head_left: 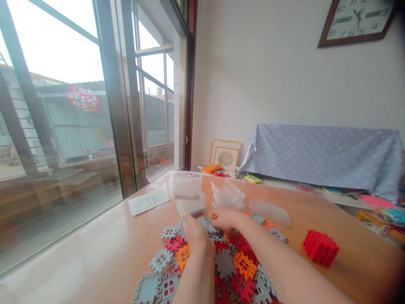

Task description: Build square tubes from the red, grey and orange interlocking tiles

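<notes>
Both of my hands reach into a spread pile of toothed plastic building pieces in grey, red and orange. My left hand (pixel 194 232) is closed at the far side of the pile, thumb up, next to a grey window piece (pixel 170 232). Its other fingers are hidden. My right hand (pixel 227 219) has its fingers curled down, with a small orange bit showing at the fingertips. Between the hands lies a grey piece (pixel 205 223); whether either hand grips it is unclear. Nearer me are an orange window piece (pixel 244 265) and a flat grey square piece (pixel 225 264).
A stack of red pieces (pixel 320 248) stands to the right. Behind the hands are a clear plastic box (pixel 190 198), stacked clear containers (pixel 228 193), a clear oval lid (pixel 270 212) and a printed sheet (pixel 149 202). A window (pixel 63 105) borders the table's left side.
</notes>
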`<act>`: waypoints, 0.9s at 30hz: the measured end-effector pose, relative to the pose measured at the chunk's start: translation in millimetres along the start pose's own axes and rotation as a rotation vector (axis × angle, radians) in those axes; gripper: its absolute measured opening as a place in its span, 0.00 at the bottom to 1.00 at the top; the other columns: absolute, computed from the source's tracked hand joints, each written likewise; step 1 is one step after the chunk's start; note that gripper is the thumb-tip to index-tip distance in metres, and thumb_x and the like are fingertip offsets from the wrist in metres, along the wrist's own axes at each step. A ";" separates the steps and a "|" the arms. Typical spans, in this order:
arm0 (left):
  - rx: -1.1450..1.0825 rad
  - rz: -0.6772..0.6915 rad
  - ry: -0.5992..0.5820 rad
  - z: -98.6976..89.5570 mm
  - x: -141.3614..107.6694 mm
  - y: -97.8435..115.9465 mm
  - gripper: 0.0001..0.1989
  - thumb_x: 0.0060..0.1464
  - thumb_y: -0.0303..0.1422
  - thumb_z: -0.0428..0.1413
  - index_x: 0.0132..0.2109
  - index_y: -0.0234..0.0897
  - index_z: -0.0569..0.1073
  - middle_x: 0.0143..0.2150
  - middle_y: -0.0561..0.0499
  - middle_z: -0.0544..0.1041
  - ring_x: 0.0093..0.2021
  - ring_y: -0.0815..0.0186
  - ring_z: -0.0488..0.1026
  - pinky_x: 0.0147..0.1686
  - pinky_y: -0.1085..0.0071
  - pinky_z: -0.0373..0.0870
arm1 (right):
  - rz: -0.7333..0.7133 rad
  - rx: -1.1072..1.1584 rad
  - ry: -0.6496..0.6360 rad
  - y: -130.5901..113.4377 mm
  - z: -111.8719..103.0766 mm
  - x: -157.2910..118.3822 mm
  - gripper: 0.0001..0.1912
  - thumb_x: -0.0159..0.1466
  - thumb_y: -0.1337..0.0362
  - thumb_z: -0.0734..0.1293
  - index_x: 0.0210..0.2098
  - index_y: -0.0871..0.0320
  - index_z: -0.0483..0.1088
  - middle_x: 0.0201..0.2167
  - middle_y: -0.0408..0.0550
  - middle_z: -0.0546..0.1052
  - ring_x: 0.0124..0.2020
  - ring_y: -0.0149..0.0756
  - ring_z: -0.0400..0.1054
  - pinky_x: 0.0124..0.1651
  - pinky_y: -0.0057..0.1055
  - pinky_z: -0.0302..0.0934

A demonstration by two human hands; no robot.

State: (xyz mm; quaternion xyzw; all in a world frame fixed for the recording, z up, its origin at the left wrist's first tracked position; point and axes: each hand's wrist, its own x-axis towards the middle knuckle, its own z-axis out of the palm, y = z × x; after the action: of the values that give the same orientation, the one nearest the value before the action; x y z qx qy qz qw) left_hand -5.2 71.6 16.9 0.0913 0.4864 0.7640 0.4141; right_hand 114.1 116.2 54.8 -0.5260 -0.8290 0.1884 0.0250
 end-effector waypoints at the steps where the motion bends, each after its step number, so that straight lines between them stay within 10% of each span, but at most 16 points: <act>1: 0.017 -0.032 0.017 0.1 -0.7 0.0 0.18 0.59 0.47 0.49 0.44 0.37 0.70 0.47 0.43 0.75 0.52 0.55 0.73 0.48 0.62 0.71 | -0.008 0.015 -0.029 2.8 -1.2 -2.7 0.05 0.54 0.63 0.68 0.26 0.57 0.75 0.25 0.43 0.78 0.29 0.35 0.69 0.31 0.26 0.58; 27: -0.011 -0.233 -0.042 5.2 -7.3 8.4 0.22 0.65 0.48 0.45 0.45 0.35 0.73 0.48 0.43 0.78 0.41 0.62 0.78 0.39 0.67 0.70 | 0.011 0.623 0.160 0.5 -1.9 -69.0 0.21 0.49 0.73 0.68 0.44 0.60 0.72 0.30 0.39 0.72 0.31 0.30 0.65 0.32 0.23 0.58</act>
State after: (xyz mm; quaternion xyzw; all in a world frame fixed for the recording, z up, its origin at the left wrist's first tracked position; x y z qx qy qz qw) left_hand -2.3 68.2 28.3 0.0479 0.4807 0.7111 0.5109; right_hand 145.8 56.1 67.2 -0.5108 -0.7240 0.3913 0.2486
